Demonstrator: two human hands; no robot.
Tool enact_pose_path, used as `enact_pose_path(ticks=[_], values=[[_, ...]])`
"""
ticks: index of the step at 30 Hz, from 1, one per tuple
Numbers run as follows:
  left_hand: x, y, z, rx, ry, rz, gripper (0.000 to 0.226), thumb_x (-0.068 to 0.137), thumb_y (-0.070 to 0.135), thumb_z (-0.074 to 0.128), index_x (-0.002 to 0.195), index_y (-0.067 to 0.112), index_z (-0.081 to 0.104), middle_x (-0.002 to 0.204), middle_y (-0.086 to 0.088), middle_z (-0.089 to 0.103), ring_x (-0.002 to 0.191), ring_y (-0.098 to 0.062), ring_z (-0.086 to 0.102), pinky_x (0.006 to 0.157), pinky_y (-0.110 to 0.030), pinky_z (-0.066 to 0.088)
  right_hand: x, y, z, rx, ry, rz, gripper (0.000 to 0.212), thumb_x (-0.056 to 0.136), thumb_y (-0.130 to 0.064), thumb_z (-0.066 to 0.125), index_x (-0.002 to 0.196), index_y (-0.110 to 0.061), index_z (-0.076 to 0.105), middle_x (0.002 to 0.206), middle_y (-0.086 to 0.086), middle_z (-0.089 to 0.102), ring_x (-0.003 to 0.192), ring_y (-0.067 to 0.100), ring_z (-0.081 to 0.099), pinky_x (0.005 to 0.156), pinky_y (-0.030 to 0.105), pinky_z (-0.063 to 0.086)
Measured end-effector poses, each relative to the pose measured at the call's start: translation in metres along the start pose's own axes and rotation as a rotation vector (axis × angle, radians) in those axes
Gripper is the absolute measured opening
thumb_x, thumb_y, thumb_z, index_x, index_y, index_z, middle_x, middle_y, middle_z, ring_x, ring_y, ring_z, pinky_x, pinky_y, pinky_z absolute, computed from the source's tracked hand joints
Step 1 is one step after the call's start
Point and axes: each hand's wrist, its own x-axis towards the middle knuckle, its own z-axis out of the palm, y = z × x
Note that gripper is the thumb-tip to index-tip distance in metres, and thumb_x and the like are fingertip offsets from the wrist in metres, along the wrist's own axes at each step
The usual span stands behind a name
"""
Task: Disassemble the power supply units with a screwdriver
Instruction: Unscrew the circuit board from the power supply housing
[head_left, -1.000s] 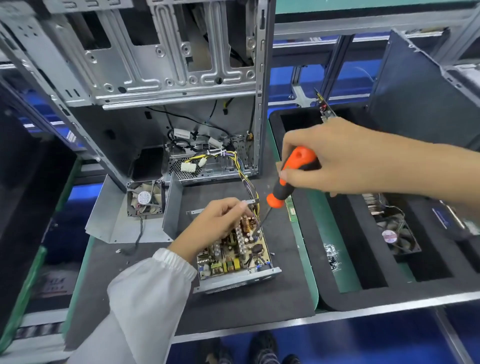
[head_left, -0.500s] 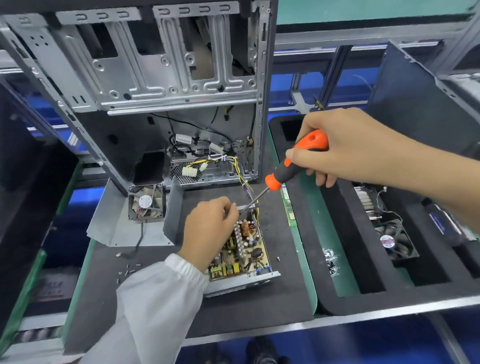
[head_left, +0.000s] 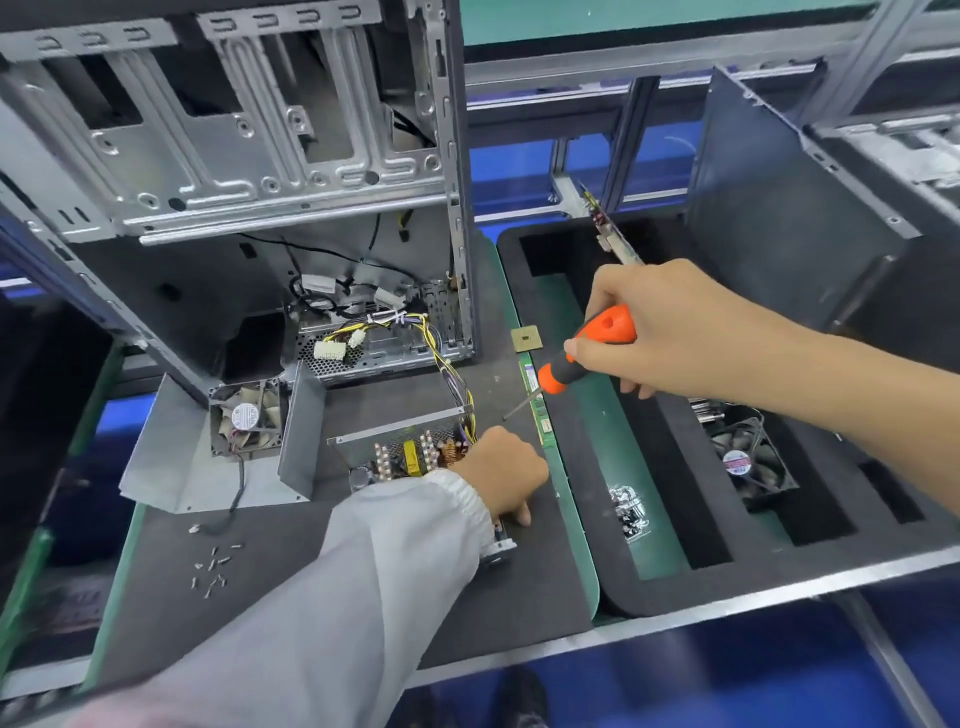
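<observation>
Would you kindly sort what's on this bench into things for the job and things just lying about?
Job: power supply, left hand on it; screwdriver in right hand; cover; loose screws.
Lying about: PC case; foam tray; fan in it.

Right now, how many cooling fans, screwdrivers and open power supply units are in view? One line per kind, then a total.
Cooling fans: 2, one in the removed metal cover, one in the foam tray
Screwdrivers: 1, orange and black, gripped by the right hand
Open power supply units: 1, held by the left hand
Total: 4
</observation>
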Motion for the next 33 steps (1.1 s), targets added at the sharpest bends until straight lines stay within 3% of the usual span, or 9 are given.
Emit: enact_pose_path(ticks=[3, 6, 10, 14, 20, 25, 28, 31, 33], values=[[0.002, -0.002, 0.002, 0.022, -0.001, 0.032, 0.035, 0.092, 0.040, 0.063, 0.101, 0.006, 0.064, 0.109, -0.013, 0.069, 0.100, -0.034, 0.066, 0.071, -0.036, 0.046, 0.002, -0.002, 0.000, 0.014, -0.011, -0.008, 0.028, 0.072, -0.048, 0.057, 0.079, -0.021, 0.053, 0.052, -0.005, 0.063, 0.043, 0.007, 0.062, 0.057, 0.039, 0.058], [-0.007, -0.002, -0.004, -0.072, 0.011, 0.014, 0.026, 0.096, 0.033, 0.055, 0.106, 0.010, 0.062, 0.108, -0.011, 0.067, 0.099, -0.033, 0.064, 0.070, -0.034, 0.042, 0.005, -0.007, -0.004, -0.009, -0.020, -0.044, 0.026, 0.073, -0.047, 0.058, 0.079, -0.022, 0.053, 0.056, -0.012, 0.065, 0.043, 0.006, 0.062, 0.057, 0.039, 0.058], [-0.043, -0.023, -0.024, -0.755, 0.201, -0.107, 0.019, 0.089, 0.019, 0.052, 0.072, 0.017, 0.045, 0.066, 0.001, 0.048, 0.062, -0.019, 0.047, 0.060, -0.030, 0.033, 0.011, -0.017, -0.010, -0.057, 0.029, -0.118, 0.025, 0.076, -0.044, 0.062, 0.079, -0.021, 0.054, 0.054, -0.005, 0.061, 0.046, 0.002, 0.060, 0.055, 0.033, 0.056], [-0.098, -0.059, -0.028, -1.590, 0.304, -0.199, 0.019, 0.079, 0.014, 0.042, 0.060, 0.012, 0.040, 0.053, 0.001, 0.031, 0.045, -0.012, 0.024, 0.043, -0.021, 0.020, 0.019, -0.035, -0.010, -0.101, 0.116, -0.248, 0.030, 0.073, -0.050, 0.062, 0.077, -0.021, 0.057, 0.060, -0.007, 0.057, 0.060, 0.003, 0.054, 0.053, 0.017, 0.039], [-0.141, -0.075, 0.028, -2.067, 0.392, -0.266, 0.041, 0.094, 0.012, 0.025, 0.070, 0.000, 0.057, 0.054, -0.004, 0.037, 0.043, -0.011, 0.022, 0.039, -0.023, 0.013, 0.026, -0.063, 0.012, 0.012, 0.029, -0.432, 0.032, 0.073, -0.047, 0.061, 0.069, -0.015, 0.058, 0.055, -0.003, 0.055, 0.055, 0.011, 0.046, 0.052, 0.016, 0.036], [-0.142, -0.065, 0.055, -1.803, 0.548, -0.480, 0.053, 0.100, 0.035, 0.047, 0.053, 0.019, 0.061, 0.046, 0.007, 0.040, 0.038, -0.006, 0.026, 0.038, -0.014, 0.023, 0.024, -0.064, 0.051, -0.062, -0.222, -0.453, 0.029, 0.073, -0.045, 0.063, 0.070, -0.017, 0.053, 0.053, -0.003, 0.054, 0.052, 0.012, 0.044, 0.052, 0.031, 0.044], [-0.141, -0.056, 0.060, -1.617, 0.686, -0.352, 0.046, 0.099, 0.040, 0.051, 0.061, 0.020, 0.067, 0.046, 0.006, 0.034, 0.046, -0.008, 0.029, 0.046, -0.015, 0.026, 0.025, -0.061, 0.064, -0.125, -0.271, -0.456, 0.030, 0.071, -0.052, 0.057, 0.070, -0.023, 0.048, 0.052, -0.007, 0.052, 0.057, 0.013, 0.047, 0.056, 0.038, 0.048], [-0.137, -0.050, 0.058, -1.577, 0.733, -0.248, 0.025, 0.094, 0.039, 0.059, 0.076, 0.027, 0.073, 0.056, -0.007, 0.048, 0.057, -0.013, 0.037, 0.055, -0.022, 0.030, 0.026, -0.062, 0.074, -0.159, -0.295, -0.473, 0.030, 0.071, -0.054, 0.056, 0.071, -0.025, 0.046, 0.050, -0.008, 0.050, 0.061, 0.013, 0.049, 0.062, 0.040, 0.048], [-0.136, -0.048, 0.057, -1.578, 0.718, -0.203, 0.014, 0.093, 0.029, 0.064, 0.083, 0.030, 0.072, 0.053, 0.007, 0.039, 0.054, -0.009, 0.031, 0.052, -0.019, 0.027, 0.027, -0.062, 0.079, -0.160, -0.316, -0.482, 0.030, 0.072, -0.052, 0.057, 0.072, -0.024, 0.047, 0.049, -0.007, 0.052, 0.057, 0.013, 0.048, 0.064, 0.041, 0.049]])
